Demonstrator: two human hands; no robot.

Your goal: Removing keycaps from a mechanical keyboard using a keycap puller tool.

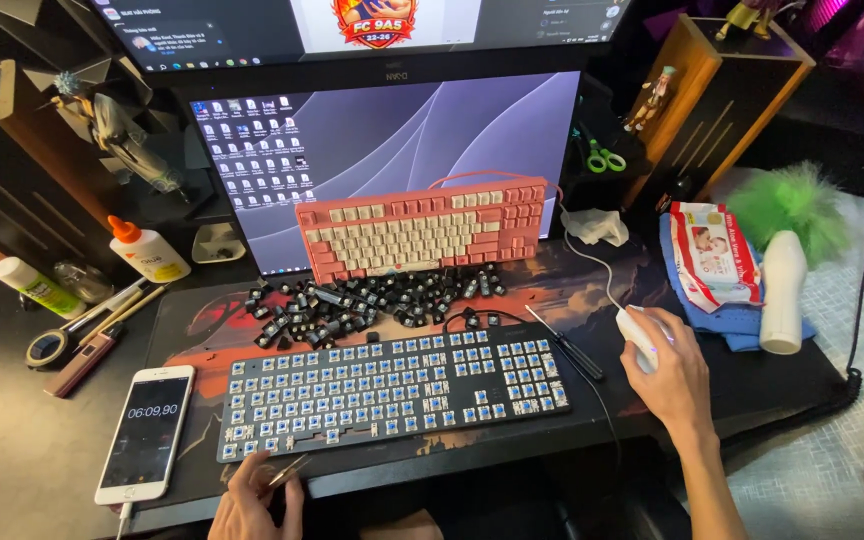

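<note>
Cluttered table: left hand (252, 500) pinches tweezers (287, 472) by the bare keyboard (392, 390), right hand (667, 375) cups the mouse (640, 332), whose cord could scatter the loose keycaps (372, 305).

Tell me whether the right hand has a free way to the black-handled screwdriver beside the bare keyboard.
Probably yes. The right hand rests on the white mouse, and the screwdriver lies on the desk mat just to its left, uncovered, with nothing between them but the mouse cable.

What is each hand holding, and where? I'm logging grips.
Right hand cups the white mouse from above; left hand pinches a thin metal tool near its lower end.
</note>
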